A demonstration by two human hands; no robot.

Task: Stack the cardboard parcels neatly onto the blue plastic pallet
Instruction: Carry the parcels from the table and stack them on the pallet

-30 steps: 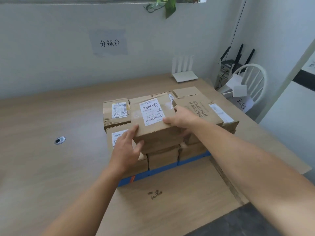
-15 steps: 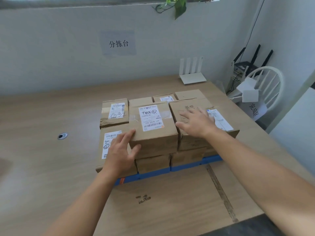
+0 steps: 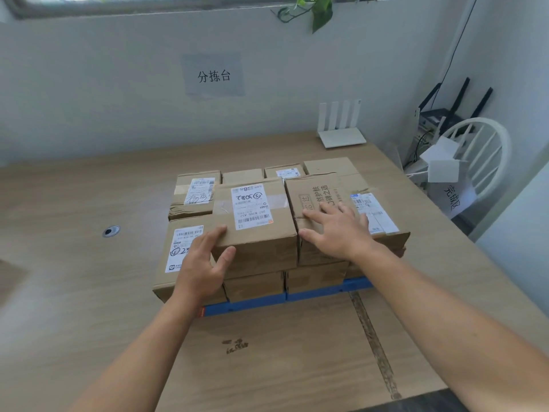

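Several cardboard parcels are stacked in two layers on the blue plastic pallet in the middle of the wooden table. The upper middle parcel carries a white shipping label. My left hand holds its near left corner, fingers on the left edge and thumb on the front face. My right hand lies flat, fingers spread, on the printed parcel beside it on the right. A lower labelled parcel sits under my left hand.
The table has a cable hole at the left. A white router stands at the table's back edge. A white chair with boxes and black routers stands at the right, off the table's edge.
The upper middle parcel was set down level on the stack. My right hand moved off it onto the printed parcel to the right. My left hand stayed at its left corner.
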